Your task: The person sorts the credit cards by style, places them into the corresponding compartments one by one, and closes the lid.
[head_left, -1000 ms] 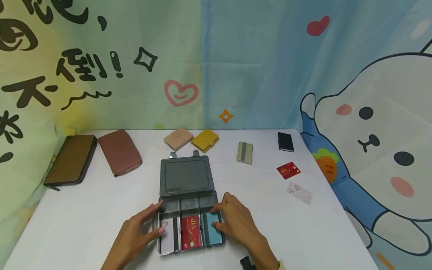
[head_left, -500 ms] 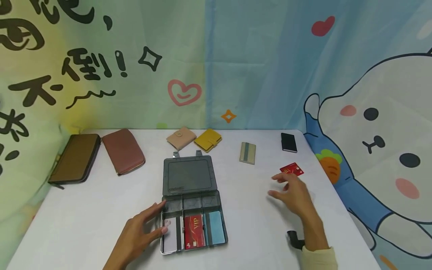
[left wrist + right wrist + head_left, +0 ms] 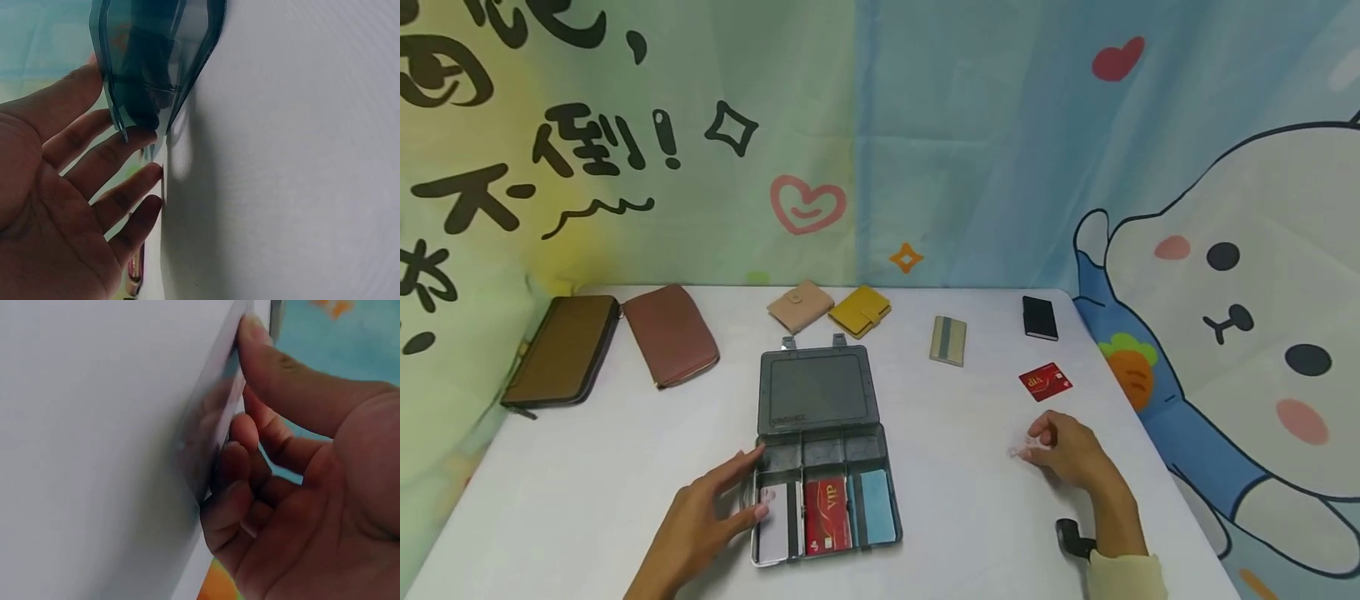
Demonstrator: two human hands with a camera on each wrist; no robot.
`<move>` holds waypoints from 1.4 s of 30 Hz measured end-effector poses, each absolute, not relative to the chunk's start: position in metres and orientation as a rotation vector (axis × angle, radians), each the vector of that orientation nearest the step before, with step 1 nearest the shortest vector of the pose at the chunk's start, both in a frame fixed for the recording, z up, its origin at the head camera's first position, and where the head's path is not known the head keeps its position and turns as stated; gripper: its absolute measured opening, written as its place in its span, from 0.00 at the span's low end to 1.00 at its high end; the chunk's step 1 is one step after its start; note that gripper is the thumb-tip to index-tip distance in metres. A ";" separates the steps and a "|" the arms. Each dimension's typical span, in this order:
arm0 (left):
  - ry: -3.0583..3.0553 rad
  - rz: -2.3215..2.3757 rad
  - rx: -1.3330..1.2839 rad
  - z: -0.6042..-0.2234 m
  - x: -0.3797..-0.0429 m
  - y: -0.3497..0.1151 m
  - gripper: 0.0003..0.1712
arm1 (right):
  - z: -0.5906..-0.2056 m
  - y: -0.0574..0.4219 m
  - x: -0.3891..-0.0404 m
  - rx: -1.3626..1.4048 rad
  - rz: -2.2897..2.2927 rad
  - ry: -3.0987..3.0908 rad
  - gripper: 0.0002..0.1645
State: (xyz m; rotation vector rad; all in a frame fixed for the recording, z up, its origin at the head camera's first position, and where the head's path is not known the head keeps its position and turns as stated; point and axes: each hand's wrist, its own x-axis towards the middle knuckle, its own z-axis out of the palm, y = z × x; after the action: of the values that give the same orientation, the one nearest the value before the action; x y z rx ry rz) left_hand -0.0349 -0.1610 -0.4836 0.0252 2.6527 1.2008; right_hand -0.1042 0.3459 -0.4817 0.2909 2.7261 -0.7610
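A dark translucent case (image 3: 818,392) lies with its lid swung back on the white table. Its front compartments hold a pale card (image 3: 772,525), a red VIP card (image 3: 827,517) and a blue card (image 3: 877,507), with dark bands across them. My left hand (image 3: 700,521) rests on the case's left side, its fingers loosely extended against the edge, as the left wrist view shows. To the right, my right hand (image 3: 1071,454) pinches a pale printed card (image 3: 209,422) between thumb and fingers, tilted up from the table. Fingers cover most of that card in the head view.
Another red VIP card (image 3: 1045,381) lies just beyond my right hand. Toward the back are a black card holder (image 3: 1040,318), a beige one (image 3: 948,340), yellow (image 3: 860,312) and pink wallets (image 3: 801,307). Brown (image 3: 672,336) and olive zip wallets (image 3: 561,350) lie far left.
My right hand has left the blue card in the case, moved right across the table and taken hold of the pale printed card. My left hand has stayed at the case.
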 end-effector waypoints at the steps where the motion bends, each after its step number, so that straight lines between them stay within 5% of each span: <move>1: 2.647 1.202 0.024 -0.484 -0.035 -0.161 0.46 | -0.480 0.335 -0.101 0.238 -0.771 2.730 0.19; 9: 2.702 1.203 0.079 -0.485 -0.034 -0.161 0.41 | -0.450 0.253 -0.089 -0.160 -1.299 2.600 0.09; 17: 2.887 1.275 0.252 -0.489 -0.036 -0.160 0.31 | -0.440 0.172 -0.072 -0.431 -1.640 2.233 0.14; 30: 2.918 1.220 0.168 -0.484 -0.042 -0.158 0.24 | -0.461 0.063 -0.054 -0.413 -1.431 2.448 0.10; 37: 2.920 1.213 0.164 -0.483 -0.043 -0.157 0.24 | -0.467 0.042 -0.052 -0.652 -0.804 2.995 0.12; 42: 2.849 1.195 0.154 -0.480 -0.042 -0.157 0.34 | -0.460 0.051 -0.059 -0.648 -0.909 2.884 0.12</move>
State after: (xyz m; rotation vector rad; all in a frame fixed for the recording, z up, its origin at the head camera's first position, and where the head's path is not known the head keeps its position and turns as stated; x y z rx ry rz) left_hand -0.0420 -0.1568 -0.4799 0.1538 2.8494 1.1945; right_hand -0.0590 0.0508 -0.4600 -0.6478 2.8837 -0.9093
